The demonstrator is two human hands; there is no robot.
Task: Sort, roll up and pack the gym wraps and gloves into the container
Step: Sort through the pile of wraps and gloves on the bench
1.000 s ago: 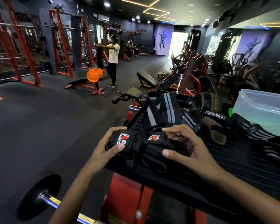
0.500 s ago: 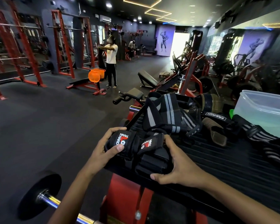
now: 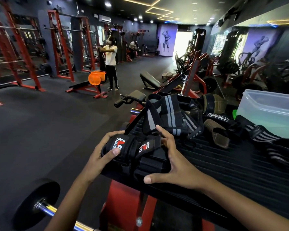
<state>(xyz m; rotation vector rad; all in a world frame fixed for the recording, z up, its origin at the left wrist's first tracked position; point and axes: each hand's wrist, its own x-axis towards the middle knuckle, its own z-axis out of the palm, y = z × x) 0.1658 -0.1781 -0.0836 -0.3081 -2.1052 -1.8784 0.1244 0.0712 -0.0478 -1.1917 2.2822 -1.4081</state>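
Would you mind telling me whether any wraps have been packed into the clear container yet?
No, the container looks empty, while the wraps lie on the bench beside it.

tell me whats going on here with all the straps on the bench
A person is sorting gym gear on a black bench. The left hand grips a black Train Hard wrap; the right hand holds its matching partner beside it. A pile of striped wraps and a brown glove lie behind, not yet packed. The clear container waits at the right.
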